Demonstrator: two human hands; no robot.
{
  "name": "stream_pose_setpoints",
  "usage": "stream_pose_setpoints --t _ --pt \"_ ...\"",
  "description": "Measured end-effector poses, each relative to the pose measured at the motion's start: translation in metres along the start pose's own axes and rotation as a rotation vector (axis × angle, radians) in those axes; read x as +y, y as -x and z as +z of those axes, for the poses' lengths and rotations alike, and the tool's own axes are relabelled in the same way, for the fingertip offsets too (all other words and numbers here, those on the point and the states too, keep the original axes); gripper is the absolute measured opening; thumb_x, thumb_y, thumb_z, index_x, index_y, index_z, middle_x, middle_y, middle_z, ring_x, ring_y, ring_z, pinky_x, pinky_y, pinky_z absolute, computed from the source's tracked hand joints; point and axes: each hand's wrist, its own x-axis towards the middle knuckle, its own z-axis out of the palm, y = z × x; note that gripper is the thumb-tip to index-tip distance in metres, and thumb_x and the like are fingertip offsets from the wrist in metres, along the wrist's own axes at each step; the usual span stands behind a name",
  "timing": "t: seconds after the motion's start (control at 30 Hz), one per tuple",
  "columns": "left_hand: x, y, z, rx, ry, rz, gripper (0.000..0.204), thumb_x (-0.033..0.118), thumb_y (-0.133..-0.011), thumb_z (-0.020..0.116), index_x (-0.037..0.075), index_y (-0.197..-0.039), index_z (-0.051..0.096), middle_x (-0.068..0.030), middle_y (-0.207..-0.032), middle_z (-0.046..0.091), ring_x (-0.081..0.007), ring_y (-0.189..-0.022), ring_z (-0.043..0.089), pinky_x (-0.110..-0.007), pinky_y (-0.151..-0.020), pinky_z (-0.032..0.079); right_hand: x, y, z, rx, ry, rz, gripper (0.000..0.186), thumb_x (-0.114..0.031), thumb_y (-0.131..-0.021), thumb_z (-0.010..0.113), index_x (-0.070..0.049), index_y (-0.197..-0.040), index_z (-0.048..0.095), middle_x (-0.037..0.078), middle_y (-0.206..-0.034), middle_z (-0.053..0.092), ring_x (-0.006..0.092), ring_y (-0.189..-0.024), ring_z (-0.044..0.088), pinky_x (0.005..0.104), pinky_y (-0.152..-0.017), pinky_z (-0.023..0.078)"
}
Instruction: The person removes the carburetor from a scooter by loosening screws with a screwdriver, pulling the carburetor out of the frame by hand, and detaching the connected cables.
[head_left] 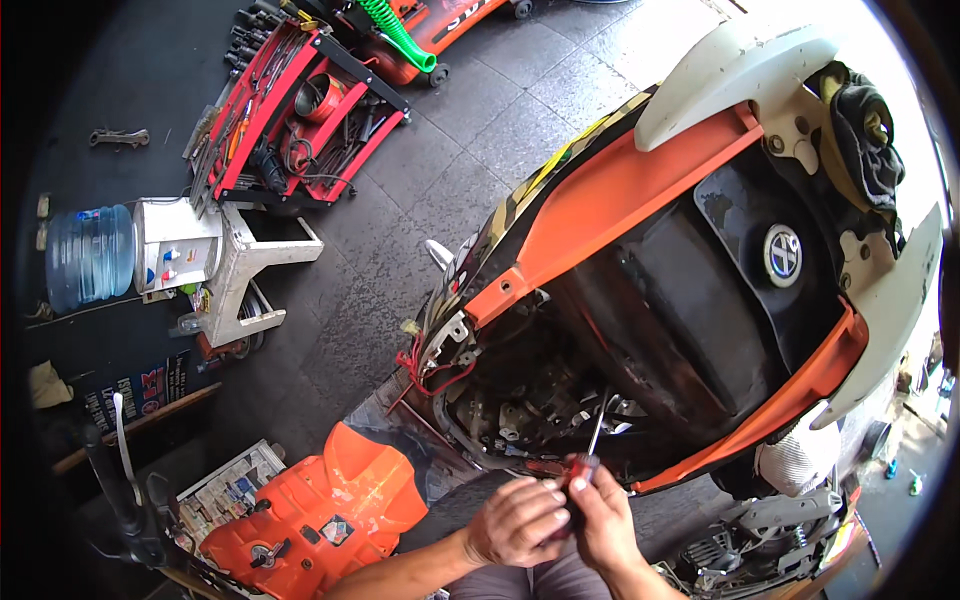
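Note:
At the bottom centre my right hand (603, 525) grips a screwdriver with a red handle (583, 468), its metal shaft (597, 434) pointing up into the dark opening (510, 405) of a scooter body. My left hand (515, 525) has its fingers curled round the lower end of the same handle. The scooter has orange panels (620, 190), a pale grab rail (720, 75) and a black tank with a round cap (782, 254). Red wires (425, 372) hang at the opening's left side. The screwdriver tip is hard to make out among the parts.
At the upper left stand a red tool cart (300, 120), an orange tank (440, 30) with a green coiled hose, and a stool (260, 255) beside a water jug (90, 255). Loose orange bodywork (310, 510) lies lower left. Grey machine parts (760, 540) sit lower right.

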Motion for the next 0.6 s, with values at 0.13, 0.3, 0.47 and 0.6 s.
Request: stream_pose_setpoints --t 0.13,0.3,0.47,0.6 --pt "-0.061 -0.012 0.007 0.067 0.042 -0.445 0.079 0.036 -0.079 0.078 -0.001 -0.142 0.047 -0.0257 -0.136 0.054 -0.0435 -0.122 0.057 -0.051 -0.108 0.045 -0.02 -0.017 0.003 0.049 0.122 0.081 0.052 -0.016 -0.105 0.052 0.002 -0.151 0.035 0.01 -0.1 0.063 0.0126 -0.059 0.057 0.0274 -0.049 0.046" --pt "-0.127 -0.073 0.034 -0.389 -0.065 -0.739 0.098 0.044 -0.072 0.083 -0.001 -0.148 0.041 -0.0299 -0.133 0.058 -0.0463 -0.124 0.056 -0.049 -0.108 0.045 -0.019 -0.035 0.008 0.111 0.163 0.011 0.057 -0.01 -0.103 0.052 0.0 -0.154 0.03 0.014 -0.109 0.061 0.0156 -0.057 0.055 0.0298 -0.046 0.044" --pt "-0.15 -0.073 0.051 -0.502 0.108 -0.936 0.097 0.044 -0.065 0.09 -0.002 -0.141 0.049 -0.0269 -0.134 0.061 -0.0409 -0.125 0.059 -0.045 -0.103 0.05 -0.034 -0.048 0.012 0.126 0.157 0.158 0.042 -0.015 -0.101 0.052 0.0 -0.141 0.046 0.013 -0.108 0.062 0.0137 -0.056 0.053 0.0288 -0.042 0.042" --pt "-0.157 -0.063 0.059 -0.467 0.155 -0.937 0.099 0.045 -0.064 0.09 -0.002 -0.141 0.049 -0.0265 -0.136 0.06 -0.0394 -0.127 0.059 -0.044 -0.104 0.049 -0.045 -0.055 0.015 0.141 0.16 0.205 0.036 -0.017 -0.1 0.053 -0.002 -0.132 0.054 0.011 -0.105 0.063 0.0129 -0.055 0.051 0.0276 -0.041 0.04"
